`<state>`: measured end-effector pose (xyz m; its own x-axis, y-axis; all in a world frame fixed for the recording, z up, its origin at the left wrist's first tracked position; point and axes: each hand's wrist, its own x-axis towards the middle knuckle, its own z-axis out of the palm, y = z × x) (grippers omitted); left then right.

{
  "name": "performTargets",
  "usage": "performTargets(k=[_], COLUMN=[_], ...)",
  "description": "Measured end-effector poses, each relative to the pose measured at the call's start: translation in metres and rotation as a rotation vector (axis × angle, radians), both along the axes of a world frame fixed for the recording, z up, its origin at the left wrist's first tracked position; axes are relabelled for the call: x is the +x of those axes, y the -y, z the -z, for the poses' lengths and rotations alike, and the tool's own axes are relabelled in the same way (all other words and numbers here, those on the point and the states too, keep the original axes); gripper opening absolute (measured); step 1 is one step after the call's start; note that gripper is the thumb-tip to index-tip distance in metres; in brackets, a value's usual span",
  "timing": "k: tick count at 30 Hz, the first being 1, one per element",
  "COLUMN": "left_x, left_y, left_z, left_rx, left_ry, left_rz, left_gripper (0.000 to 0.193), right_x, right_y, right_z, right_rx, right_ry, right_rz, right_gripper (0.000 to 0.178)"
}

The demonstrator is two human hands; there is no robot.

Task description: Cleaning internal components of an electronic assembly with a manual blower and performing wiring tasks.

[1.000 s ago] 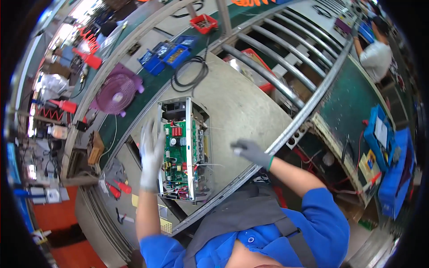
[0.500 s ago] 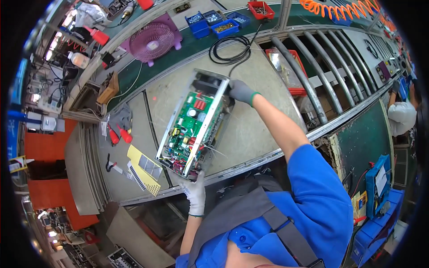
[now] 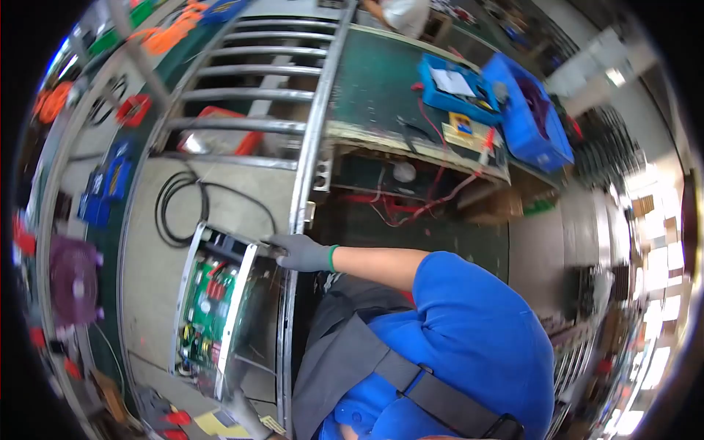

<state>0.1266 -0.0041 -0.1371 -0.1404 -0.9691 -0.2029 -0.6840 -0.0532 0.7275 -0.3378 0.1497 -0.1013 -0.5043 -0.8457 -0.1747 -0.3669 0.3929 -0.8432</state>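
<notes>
An open metal chassis with a green circuit board (image 3: 212,304) lies on the workbench at the left, tilted a little in the view. Coils, wires and red parts crowd the board between two pale metal rails. My right hand (image 3: 302,253), in a grey glove, has its fingers closed at the far right corner of the chassis. A black cable (image 3: 167,213) lies coiled just beyond that end. At the near end, my left hand (image 3: 247,416) in a white glove touches the chassis; its fingers are blurred and partly hidden.
Steel rollers (image 3: 253,95) continue the bench at the far side, with a red tray (image 3: 249,143) beneath them. A green table (image 3: 378,92) holds a blue toolbox (image 3: 460,88) and a blue bin (image 3: 529,121). A purple fan (image 3: 73,282) is at the left. Another person (image 3: 405,16) is at the top.
The view has swung to the right, so the bench now lies at the left. Both hands stay at opposite ends of the chassis.
</notes>
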Motion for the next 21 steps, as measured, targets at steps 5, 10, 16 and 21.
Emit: performTargets(k=[5, 10, 16, 21], left_x=[-0.005, -0.034, -0.055, -0.15], left_y=[-0.011, -0.013, -0.07, -0.108], left_z=[-0.022, -0.041, -0.091, -0.104], left_rx=[-0.221, 0.117, 0.391, 0.408], left_ry=[0.092, -0.211, 0.226, 0.275], left_rz=[-0.083, -0.031, -0.185, 0.6], left_gripper=[0.078, 0.038, 0.054, 0.053], right_x=[-0.127, -0.31, -0.395, -0.25], right_y=[-0.132, -0.254, -0.262, -0.217], right_z=[0.028, 0.088, 0.118, 0.021], right_rx=[-0.032, 0.597, 0.737, 0.192], right_ry=[-0.512, -0.738, -0.359, -0.022], right_rz=[0.657, 0.795, 0.745, 0.329], right_gripper=[0.036, 0.049, 0.041, 0.029])
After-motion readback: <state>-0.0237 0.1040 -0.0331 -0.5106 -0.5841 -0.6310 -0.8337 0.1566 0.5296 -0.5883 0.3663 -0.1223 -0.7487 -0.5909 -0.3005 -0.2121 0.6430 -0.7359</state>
